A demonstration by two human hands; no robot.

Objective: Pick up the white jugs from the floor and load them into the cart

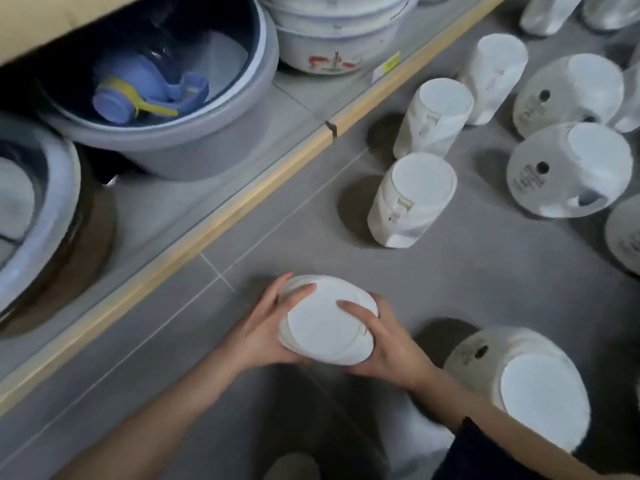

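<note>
- Head view shows both hands around one white jug [329, 320], seen from above so that mostly its flat round end shows. The left hand [266, 327] wraps its near-left side with thumb across the top edge; the right hand [381, 341] cups the opposite side, fingers curled over the rim.
- Whether that jug is lifted or resting on the grey floor [485, 278] cannot be told; it is blurred and hides what lies beneath.
- No cart is in view, so nothing shows how many jugs are already loaded.
- Plenty remains, judging by the floor: a wide jug [519, 382] just right of the right hand, and two narrower wrapped jugs beyond the hands, the nearer [412, 199] and another [433, 116] behind it.
- More jugs [568, 168] lie further off to the right, some tipped on their sides.
- Beyond the left hand a low shelf edge [214, 230] runs past, with grey basins [166, 133] behind it.
- The task looks early or midway: one jug in hand, many left.
</note>
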